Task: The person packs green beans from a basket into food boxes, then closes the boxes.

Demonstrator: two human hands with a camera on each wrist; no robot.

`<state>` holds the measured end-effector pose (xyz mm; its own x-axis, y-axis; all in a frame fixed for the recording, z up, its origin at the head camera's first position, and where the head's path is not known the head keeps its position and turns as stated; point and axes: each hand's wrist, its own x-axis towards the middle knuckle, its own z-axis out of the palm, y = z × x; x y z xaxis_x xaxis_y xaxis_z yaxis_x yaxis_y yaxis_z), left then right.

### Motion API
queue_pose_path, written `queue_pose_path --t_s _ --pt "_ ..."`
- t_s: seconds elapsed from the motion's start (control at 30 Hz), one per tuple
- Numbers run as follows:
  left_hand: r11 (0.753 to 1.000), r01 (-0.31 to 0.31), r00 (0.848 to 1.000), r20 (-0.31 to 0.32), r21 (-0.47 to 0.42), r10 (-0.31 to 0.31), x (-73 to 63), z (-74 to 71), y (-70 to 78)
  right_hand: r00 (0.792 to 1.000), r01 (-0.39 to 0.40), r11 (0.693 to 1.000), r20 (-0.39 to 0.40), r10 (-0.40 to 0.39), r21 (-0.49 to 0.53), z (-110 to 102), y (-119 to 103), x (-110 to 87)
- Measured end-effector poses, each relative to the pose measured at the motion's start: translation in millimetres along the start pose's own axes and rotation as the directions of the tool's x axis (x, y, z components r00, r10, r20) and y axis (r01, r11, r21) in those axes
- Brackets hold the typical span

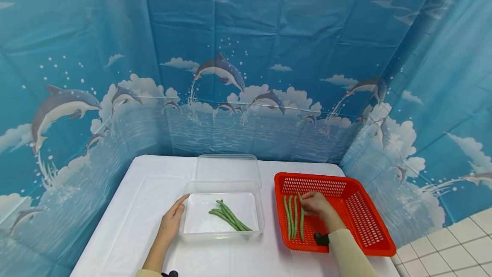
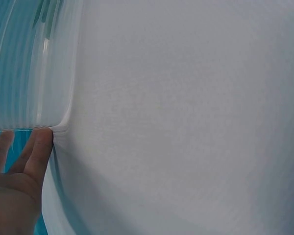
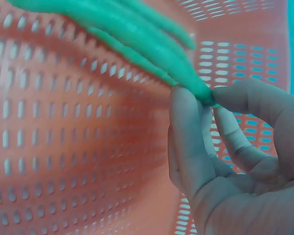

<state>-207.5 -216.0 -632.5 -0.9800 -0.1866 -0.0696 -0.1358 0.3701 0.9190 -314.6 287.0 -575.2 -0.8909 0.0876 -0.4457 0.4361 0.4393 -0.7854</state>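
In the head view, a clear plastic container (image 1: 215, 237) holds several green beans (image 1: 229, 216), bunched at its right side. My left hand (image 1: 170, 222) is at the container's left side, its fairly straight fingertips touching the wall; the left wrist view shows that hand (image 2: 19, 181) against the container (image 2: 49, 93). Inside a red plastic basket (image 1: 373, 249), my right hand (image 1: 318, 206) pinches the end of a green bean (image 1: 302, 228) between thumb and fingers. The right wrist view shows the pinched bean (image 3: 147, 46) close up. Other beans (image 1: 291, 219) lie side by side left of it.
Behind the container lies a clear lid (image 1: 227, 170). Everything stands on a table with a white cloth (image 1: 142, 200). A blue dolphin-print curtain (image 1: 238, 131) hangs behind and at both sides, and white tiles (image 1: 449, 243) show at the lower right.
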Motion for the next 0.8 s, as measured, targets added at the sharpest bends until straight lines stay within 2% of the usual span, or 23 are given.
queue_pose_path --t_s 0.13,0.5,0.8 --pt "1.000 0.002 1.000 0.004 -0.006 -0.002 -0.1 -0.3 0.2 1.000 0.012 0.998 0.020 -0.013 0.056 1.1 -13.1 -6.1" --pt "1.000 0.003 1.000 0.005 -0.011 -0.003 -1.6 0.8 0.1 0.987 0.124 0.991 0.097 -0.129 0.052 6.0 -65.0 -28.7" --pt "1.000 -0.006 1.000 -0.002 -0.015 0.006 -0.6 1.1 0.3 0.953 0.249 0.968 0.165 -0.252 0.041 26.4 -105.7 -44.1"
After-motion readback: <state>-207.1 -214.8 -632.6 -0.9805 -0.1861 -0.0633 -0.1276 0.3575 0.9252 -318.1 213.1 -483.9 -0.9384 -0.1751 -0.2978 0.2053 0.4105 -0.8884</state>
